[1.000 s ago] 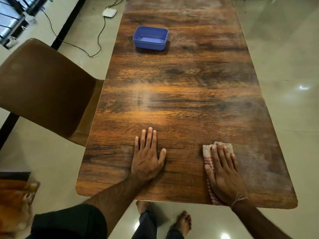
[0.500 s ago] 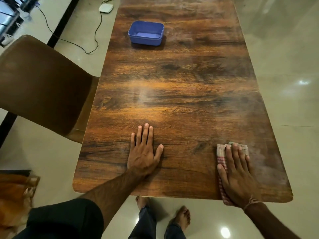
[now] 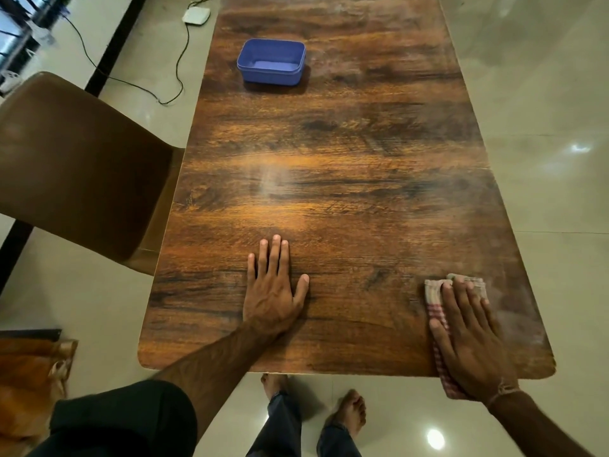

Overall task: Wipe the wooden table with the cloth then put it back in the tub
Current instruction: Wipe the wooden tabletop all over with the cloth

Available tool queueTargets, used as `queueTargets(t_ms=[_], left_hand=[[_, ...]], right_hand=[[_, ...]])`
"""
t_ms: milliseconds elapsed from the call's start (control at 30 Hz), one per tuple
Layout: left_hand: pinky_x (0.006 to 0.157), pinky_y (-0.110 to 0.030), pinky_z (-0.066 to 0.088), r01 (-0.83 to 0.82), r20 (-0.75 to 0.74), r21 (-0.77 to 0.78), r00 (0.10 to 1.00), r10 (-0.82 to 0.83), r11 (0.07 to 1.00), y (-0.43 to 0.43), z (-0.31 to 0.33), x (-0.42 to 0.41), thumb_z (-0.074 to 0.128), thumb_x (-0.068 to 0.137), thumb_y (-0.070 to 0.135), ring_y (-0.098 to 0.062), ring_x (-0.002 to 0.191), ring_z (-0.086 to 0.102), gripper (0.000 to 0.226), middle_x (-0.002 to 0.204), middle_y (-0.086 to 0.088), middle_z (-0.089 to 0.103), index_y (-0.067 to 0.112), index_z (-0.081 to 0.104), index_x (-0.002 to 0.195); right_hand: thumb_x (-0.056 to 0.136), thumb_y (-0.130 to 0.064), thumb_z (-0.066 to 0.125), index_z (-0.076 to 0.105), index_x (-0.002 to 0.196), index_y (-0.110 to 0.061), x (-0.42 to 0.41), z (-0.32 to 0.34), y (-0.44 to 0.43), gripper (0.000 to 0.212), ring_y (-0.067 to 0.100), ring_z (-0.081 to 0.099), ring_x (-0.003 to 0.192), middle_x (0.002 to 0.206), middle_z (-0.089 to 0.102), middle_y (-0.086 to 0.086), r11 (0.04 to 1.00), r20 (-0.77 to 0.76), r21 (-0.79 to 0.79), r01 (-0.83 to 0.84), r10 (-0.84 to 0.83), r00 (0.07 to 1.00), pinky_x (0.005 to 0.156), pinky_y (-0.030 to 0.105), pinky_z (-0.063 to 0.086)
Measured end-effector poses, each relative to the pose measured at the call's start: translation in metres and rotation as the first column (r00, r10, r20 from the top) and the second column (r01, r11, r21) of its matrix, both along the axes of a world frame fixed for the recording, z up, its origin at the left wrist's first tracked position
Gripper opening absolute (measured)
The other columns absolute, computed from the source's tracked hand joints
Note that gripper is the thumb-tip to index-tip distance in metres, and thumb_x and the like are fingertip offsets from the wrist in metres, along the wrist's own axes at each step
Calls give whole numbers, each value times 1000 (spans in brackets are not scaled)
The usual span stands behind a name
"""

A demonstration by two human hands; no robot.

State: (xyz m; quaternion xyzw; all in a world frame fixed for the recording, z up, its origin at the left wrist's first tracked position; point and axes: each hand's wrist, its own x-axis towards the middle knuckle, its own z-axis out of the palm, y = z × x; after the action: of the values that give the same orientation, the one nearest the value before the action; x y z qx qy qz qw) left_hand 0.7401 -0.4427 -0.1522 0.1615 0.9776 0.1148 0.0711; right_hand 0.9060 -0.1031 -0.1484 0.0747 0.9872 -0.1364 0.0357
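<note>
A long wooden table (image 3: 346,153) runs away from me. My right hand (image 3: 468,338) lies flat with straight fingers on a red-and-white checked cloth (image 3: 434,300), pressing it to the table near the front right corner. Part of the cloth hangs over the front edge under my wrist. My left hand (image 3: 273,291) rests flat and open on the bare wood near the front middle. A blue plastic tub (image 3: 271,62) stands at the far left of the table, with nothing visible inside it.
A brown chair (image 3: 75,166) stands against the table's left side. On the floor at the far left lie a white device (image 3: 196,15) and a black cable (image 3: 131,84). An orange bag (image 3: 29,374) sits at the lower left. My bare feet (image 3: 349,410) are under the front edge.
My right hand has slid the cloth to the right along the front of the table. My left hand has stayed flat in the same spot.
</note>
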Motion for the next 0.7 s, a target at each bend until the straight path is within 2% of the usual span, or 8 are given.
queueTargets(t_ms=[67, 233, 300, 467, 600, 700], left_hand=[[128, -49, -3, -16, 17, 6, 1000, 16, 1000, 5, 0, 1, 20, 101, 60, -24, 159, -10, 81, 173, -5, -2, 12, 8, 165], [128, -48, -4, -22, 25, -4, 999, 22, 1000, 14, 1, 5, 15, 100, 59, -24, 159, -11, 80, 173, -5, -5, 13, 5, 165], [128, -48, -5, -22, 22, -5, 1000, 22, 1000, 16, 0, 6, 17, 101, 58, -23, 159, -12, 79, 173, -5, -5, 13, 6, 165], [128, -46, -10, -22, 46, -13, 999, 23, 1000, 32, 2, 10, 16, 101, 57, -22, 158, -15, 79, 173, -4, -9, 13, 3, 165], [127, -45, -12, 1, 55, 0, 999, -1, 1000, 47, 1, 13, 16, 102, 56, -22, 158, -16, 77, 173, -3, -10, 14, 3, 165], [128, -47, -8, 7, 52, -5, 999, -6, 1000, 53, 0, 13, 17, 101, 56, -23, 158, -14, 78, 173, -4, -8, 14, 4, 165]], right_hand=[[104, -52, 20, 11, 164, -16, 1, 2, 20, 70, 23, 4, 158, 172, 3, 5, 998, 14, 14, -56, 56, 998, 127, 44, 4], [101, -63, 3, -3, 163, -20, -21, 6, 44, 76, 16, -11, 157, 171, -9, 1, 987, 78, 6, 158, -158, 984, 123, 29, -16], [102, -60, 7, 0, 164, -17, -15, 5, 39, 75, 19, -8, 158, 171, -7, 4, 987, 66, 6, 158, -158, 985, 125, 31, -14], [103, -51, 21, 16, 163, -13, 11, 5, 51, 71, 25, 7, 158, 171, 8, 7, 998, -11, 53, 45, -44, 999, 127, 49, 11], [101, -60, 13, 4, 164, -23, -10, 10, 67, 73, 19, -4, 158, 172, -2, 2, 969, 27, -22, 247, -246, 969, 127, 47, 5], [102, -58, 14, 1, 164, -22, -8, 10, 64, 73, 18, -7, 158, 172, -4, 2, 966, 35, -25, 259, -258, 966, 128, 46, 3]])
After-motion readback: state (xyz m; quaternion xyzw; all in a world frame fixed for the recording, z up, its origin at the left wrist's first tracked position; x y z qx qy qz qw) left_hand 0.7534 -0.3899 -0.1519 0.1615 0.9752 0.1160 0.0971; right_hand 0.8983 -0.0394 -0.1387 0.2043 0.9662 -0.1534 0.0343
